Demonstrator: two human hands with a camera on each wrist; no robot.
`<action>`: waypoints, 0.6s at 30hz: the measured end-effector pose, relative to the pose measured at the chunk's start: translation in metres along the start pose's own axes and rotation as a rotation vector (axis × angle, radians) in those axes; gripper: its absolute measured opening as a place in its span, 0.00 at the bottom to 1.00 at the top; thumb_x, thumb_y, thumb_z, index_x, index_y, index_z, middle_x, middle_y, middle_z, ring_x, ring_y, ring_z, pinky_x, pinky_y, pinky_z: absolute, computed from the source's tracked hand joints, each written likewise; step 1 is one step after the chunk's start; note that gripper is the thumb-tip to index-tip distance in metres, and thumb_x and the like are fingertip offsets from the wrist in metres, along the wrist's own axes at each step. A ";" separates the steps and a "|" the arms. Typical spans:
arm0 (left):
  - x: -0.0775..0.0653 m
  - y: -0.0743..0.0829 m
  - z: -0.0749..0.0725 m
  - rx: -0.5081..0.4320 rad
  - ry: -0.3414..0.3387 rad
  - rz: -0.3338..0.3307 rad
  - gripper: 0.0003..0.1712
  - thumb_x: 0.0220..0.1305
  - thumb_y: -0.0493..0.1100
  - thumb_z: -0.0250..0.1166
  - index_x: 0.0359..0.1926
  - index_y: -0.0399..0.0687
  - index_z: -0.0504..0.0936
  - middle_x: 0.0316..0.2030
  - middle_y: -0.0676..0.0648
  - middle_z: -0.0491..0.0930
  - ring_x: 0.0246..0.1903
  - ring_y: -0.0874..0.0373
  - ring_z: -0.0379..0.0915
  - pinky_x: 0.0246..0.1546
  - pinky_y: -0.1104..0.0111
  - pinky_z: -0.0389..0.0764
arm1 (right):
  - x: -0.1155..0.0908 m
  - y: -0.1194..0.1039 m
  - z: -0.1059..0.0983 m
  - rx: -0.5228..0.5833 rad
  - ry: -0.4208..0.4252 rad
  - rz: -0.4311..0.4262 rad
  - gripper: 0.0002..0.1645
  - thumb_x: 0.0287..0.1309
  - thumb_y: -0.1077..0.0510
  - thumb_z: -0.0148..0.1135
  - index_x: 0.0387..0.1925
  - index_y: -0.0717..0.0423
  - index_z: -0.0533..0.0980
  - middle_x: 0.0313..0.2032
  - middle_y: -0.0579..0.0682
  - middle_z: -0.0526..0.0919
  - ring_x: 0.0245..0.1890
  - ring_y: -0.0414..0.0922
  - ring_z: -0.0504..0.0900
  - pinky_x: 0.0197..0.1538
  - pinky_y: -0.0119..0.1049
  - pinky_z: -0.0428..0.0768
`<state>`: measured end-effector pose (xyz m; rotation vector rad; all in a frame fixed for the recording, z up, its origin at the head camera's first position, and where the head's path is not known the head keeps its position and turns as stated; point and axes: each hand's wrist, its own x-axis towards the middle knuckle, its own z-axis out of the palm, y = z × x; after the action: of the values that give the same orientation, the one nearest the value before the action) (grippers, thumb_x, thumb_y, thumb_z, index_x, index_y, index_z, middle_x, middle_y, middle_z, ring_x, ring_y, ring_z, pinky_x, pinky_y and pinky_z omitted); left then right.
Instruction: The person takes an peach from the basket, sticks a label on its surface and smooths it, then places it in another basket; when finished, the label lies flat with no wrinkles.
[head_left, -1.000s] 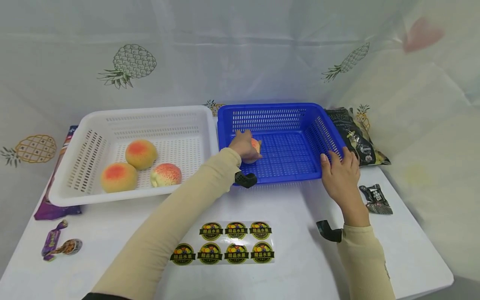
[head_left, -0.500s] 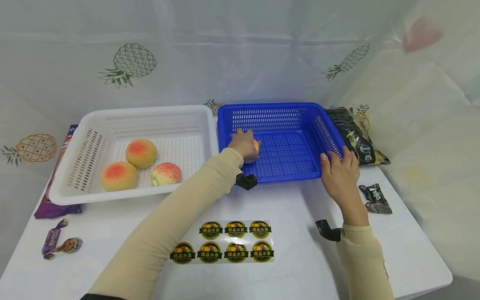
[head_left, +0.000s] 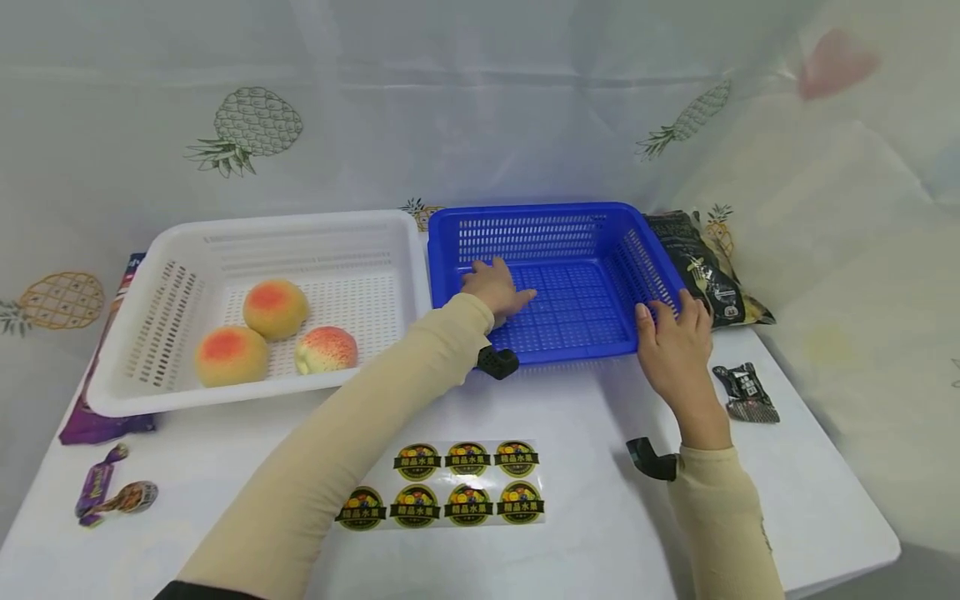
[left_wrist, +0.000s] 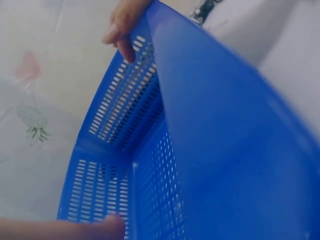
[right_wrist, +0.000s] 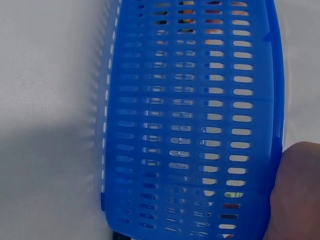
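We see the left hand (head_left: 497,292) lowered into the near left part of the blue basket (head_left: 570,304), palm down, its fingers loosely spread forward and its thumb stuck out to the right. The hand looks released, though we cannot tell what lies beneath the palm. The right hand (head_left: 677,346) grips the basket's rim near its front right corner, fingers bent over the edge, and the wrist below angles up toward it. Both forearms wear ribbed-looking cream sleeves (head_left: 348,433).

The blue basket is a rectangular, glossy plastic tub, its walls pierced by rows of rounded slots and its floor a fine grid. It stands on the smooth white table (head_left: 585,533), just beside the white basket (head_left: 363,287), which is also slotted plastic with rounded corners. In there we count 3 round fruits: 2 matte orange ones with red blushes, (head_left: 275,309) and (head_left: 232,357), nearly touching, and a speckled pink-and-cream peach (head_left: 326,349). Nearest us lies a shiny clear sheet (head_left: 442,479) bearing 7 round stickers; a crinkled black packet (head_left: 705,275) sits beside the blue basket's right wall.
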<state>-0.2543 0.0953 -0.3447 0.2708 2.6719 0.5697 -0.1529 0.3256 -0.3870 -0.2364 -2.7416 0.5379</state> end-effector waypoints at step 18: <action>0.005 -0.012 0.003 -0.126 0.044 0.032 0.30 0.64 0.49 0.45 0.65 0.47 0.51 0.60 0.36 0.55 0.60 0.40 0.53 0.55 0.52 0.63 | -0.001 -0.001 0.000 0.024 -0.015 0.018 0.36 0.65 0.41 0.28 0.53 0.68 0.65 0.65 0.66 0.42 0.65 0.61 0.33 0.51 0.71 0.45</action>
<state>-0.2583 0.0870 -0.3543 0.2689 2.6644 0.7584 -0.1520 0.3249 -0.3869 -0.2529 -2.7484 0.5788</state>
